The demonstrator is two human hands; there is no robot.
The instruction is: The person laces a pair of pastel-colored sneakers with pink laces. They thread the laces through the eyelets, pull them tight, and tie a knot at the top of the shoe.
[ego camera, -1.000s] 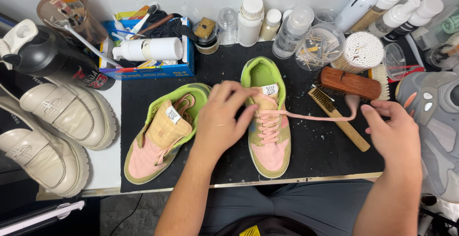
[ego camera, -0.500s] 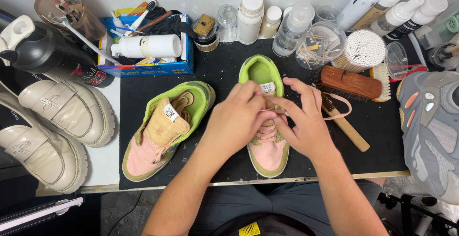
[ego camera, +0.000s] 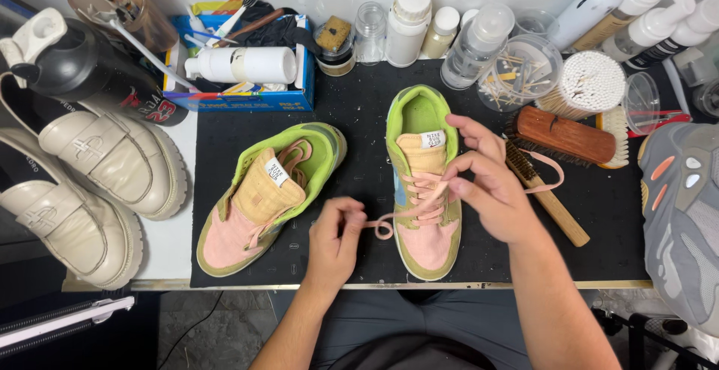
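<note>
A pink and tan sneaker point(ego camera: 424, 190) with a lime-green lining stands toe toward the person on a black mat point(ego camera: 359, 108) covering the surface. The left hand point(ego camera: 335, 239), just left of that sneaker, pinches the end of its pink lace point(ego camera: 389, 220); the right hand point(ego camera: 488, 183) rests over its eyelets, fingers on the lace. Its matching sneaker point(ego camera: 266, 198) lies tilted further left. A wooden brush point(ego camera: 565, 136) sits right of the laced sneaker, cream loafers point(ego camera: 82, 190) far left

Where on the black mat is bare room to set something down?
Bare mat lies between the blue box and the left green-and-pink sneaker, and right of the long wooden brush. The back row of white bottles is crowded.
</note>
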